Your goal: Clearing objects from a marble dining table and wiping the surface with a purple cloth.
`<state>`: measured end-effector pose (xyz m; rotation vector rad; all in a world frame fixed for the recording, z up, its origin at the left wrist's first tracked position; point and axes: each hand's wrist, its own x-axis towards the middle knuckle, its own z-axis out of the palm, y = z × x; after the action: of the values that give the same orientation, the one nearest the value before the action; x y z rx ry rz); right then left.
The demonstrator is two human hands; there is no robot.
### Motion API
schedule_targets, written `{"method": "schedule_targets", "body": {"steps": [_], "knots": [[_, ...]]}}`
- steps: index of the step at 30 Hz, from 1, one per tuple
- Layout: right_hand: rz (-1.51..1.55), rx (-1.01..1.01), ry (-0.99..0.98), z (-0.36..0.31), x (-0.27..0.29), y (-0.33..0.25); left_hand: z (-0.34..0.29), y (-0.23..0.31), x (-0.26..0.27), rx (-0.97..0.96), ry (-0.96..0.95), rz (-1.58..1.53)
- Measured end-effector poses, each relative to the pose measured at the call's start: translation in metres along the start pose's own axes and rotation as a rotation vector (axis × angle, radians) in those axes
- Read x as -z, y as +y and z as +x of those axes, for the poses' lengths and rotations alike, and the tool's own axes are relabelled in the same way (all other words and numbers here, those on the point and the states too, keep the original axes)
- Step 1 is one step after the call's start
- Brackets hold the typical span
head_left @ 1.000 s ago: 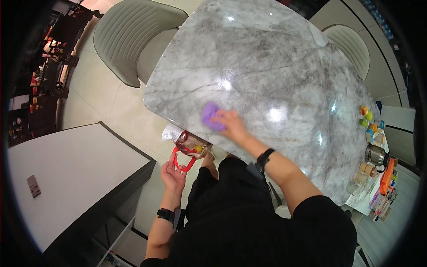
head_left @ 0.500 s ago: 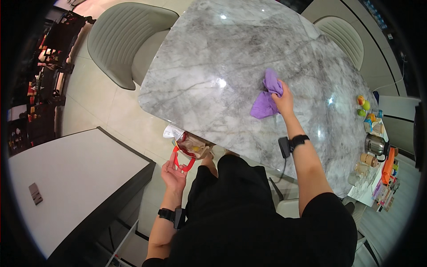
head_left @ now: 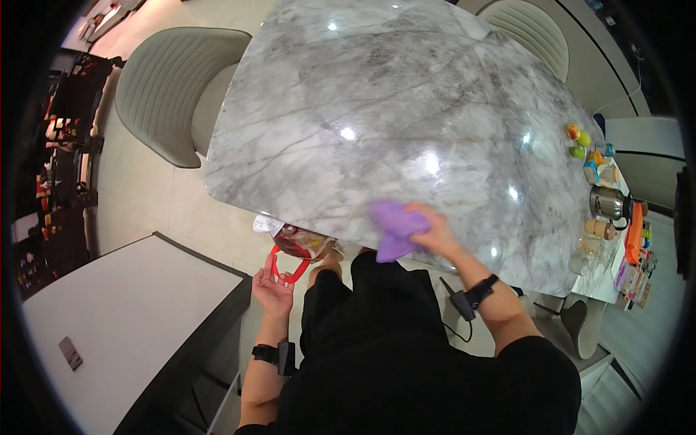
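My right hand (head_left: 433, 230) grips a bunched purple cloth (head_left: 397, 228) at the near edge of the grey marble table (head_left: 326, 94). Part of the cloth hangs past that edge toward my legs, and it is slightly blurred. Low at the left, palm up, my left hand (head_left: 273, 290) has its fingers hooked on the red loop-shaped handle (head_left: 291, 274) of a small waste container. Crumpled packaging (head_left: 299, 242) in red, brown and white fills the container, just under the table's near edge. The container's body is mostly hidden.
A grey chair (head_left: 170, 94) stands at the table's left, another (head_left: 533, 32) at the far right. Fruit (head_left: 580, 138), a metal kettle (head_left: 609, 203) and lidded jars (head_left: 597, 229) line the right side. A white-topped cabinet (head_left: 130, 319) is at my lower left.
My right hand has drawn the purple cloth from the middle of the table back to its near edge. The left hand keeps hold of the red handle. The view has shifted slightly.
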<state>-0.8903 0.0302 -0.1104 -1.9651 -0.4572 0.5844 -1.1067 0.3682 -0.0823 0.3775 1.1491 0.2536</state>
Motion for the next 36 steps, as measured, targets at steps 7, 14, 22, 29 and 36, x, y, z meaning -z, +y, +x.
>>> {"method": "schedule_targets", "body": {"steps": [7,14,22,29,36], "knots": [[-0.270,-0.542,1.067,-0.104,0.102,0.148,0.005,0.009,0.001,0.041,0.026,0.008],[-0.358,-0.610,1.153,-0.056,-0.011,0.090,0.020,0.054,0.031,0.063,0.001,0.041],[-0.248,-0.082,0.584,0.024,-0.209,-0.051,0.029,0.114,0.046,0.101,-0.081,0.112],[0.018,0.309,-0.041,0.075,-0.290,-0.142,0.038,0.159,0.055,0.056,-0.082,0.146],[-0.167,-0.136,0.935,0.110,-0.102,-0.008,0.053,0.186,0.069,0.072,-0.039,0.094]]}}
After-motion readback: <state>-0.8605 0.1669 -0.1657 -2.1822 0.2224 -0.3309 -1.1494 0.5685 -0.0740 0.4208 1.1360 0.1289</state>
